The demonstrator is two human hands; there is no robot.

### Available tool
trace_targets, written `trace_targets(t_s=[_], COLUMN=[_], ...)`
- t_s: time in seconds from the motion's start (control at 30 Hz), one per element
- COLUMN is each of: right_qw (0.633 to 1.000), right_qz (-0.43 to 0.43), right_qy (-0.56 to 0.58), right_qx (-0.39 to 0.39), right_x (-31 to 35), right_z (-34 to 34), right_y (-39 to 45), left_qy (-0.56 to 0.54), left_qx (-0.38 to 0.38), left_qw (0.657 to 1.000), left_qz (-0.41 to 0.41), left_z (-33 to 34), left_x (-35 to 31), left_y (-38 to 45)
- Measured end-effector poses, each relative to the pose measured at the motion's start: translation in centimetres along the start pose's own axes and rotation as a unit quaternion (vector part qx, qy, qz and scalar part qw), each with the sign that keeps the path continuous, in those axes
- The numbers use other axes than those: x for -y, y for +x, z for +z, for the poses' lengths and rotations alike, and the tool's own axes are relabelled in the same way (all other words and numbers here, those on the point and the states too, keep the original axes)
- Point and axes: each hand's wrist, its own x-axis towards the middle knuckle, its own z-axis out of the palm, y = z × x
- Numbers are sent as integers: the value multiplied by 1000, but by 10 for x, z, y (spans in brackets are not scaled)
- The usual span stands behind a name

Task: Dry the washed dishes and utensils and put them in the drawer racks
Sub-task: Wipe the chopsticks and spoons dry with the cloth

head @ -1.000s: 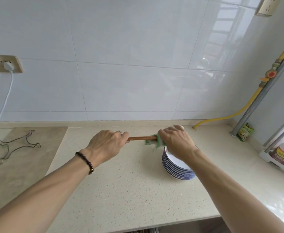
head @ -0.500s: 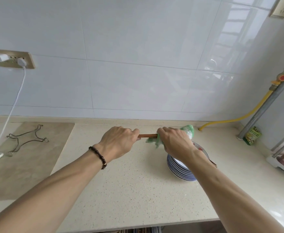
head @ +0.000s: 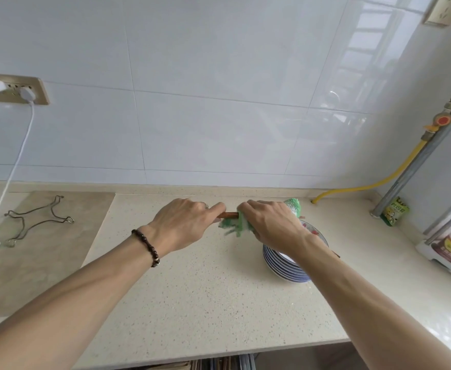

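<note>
Holding, head view: we grip brown chopsticks [head: 227,215] level above the countertop [head: 205,303], one hand at each end.
Left hand: our left hand [head: 184,225] is curled round the left end of the chopsticks, knuckles up; a dark bead bracelet [head: 147,247] sits on that wrist.
Right hand: our right hand [head: 272,225] is closed round a green and white cloth [head: 235,225] wrapped about the chopsticks; more cloth pokes out past the far side of the hand, and a short tip of the sticks shows just beyond it.
Between the hands: only a short bare stretch of the brown sticks shows, with the cloth hanging just below it.
Plates: a stack of blue-rimmed plates [head: 286,271] stands on the countertop under our right wrist, partly hidden by it.
Left of the counter: a bent wire stand [head: 34,220] lies on a darker mat [head: 45,263], well apart from the hands.
Wall: a socket [head: 16,88] carries white plugs, a white cable [head: 13,166] dropping from it.
Right corner: a yellow hose [head: 379,182] runs along the wall, and a green packet [head: 395,211] leans beside a grey pipe [head: 416,161].
Below the counter edge: we can make out a strip of something, too little to tell what it is.
</note>
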Motion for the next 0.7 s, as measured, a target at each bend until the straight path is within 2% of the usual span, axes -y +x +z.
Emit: trace_targets(t_s=[0.07, 0.17, 0.23, 0.3, 0.4, 0.47, 0.5, 0.53, 0.6, 0.63, 0.7], right_qw=[1000, 986, 965, 931, 857, 795, 753, 702, 571, 509, 429], right_qz=[18, 161, 241, 312, 383, 412, 437, 467, 519, 527, 512], right_qy=[3, 24, 97, 190, 337, 431, 470, 503, 580, 627, 709], right_qx=[13, 35, 21, -22, -70, -111, -147, -191, -259, -263, -227], right_x=[-16, -47, -46, -34, -20, -11, -6, -3, 3, 6, 14], right_z=[-1, 0, -1, -3, -3, -4, -3, -2, 3, 5, 6], right_y=[-12, -38, -41, -35, -29, -30, -30, -30, -29, -28, -25], left_qy=[-22, -78, -142, -229, -352, -422, -449, -471, -516, -536, -565], left_qx=[8, 29, 39, 45, 57, 53, 48, 45, 40, 38, 42], left_qw=[1000, 994, 984, 964, 921, 886, 871, 856, 823, 806, 781], left_qz=[-12, -72, -105, -131, -159, -183, -196, -209, -235, -247, -264], left_z=[-1, 2, 5, 10, 15, 16, 16, 15, 17, 17, 14], left_x=[8, 27, 30, 28, 18, 11, 9, 6, 1, -2, -9], left_y=[-10, -25, -30, -30, -27, -25, -24, -24, -23, -23, -21])
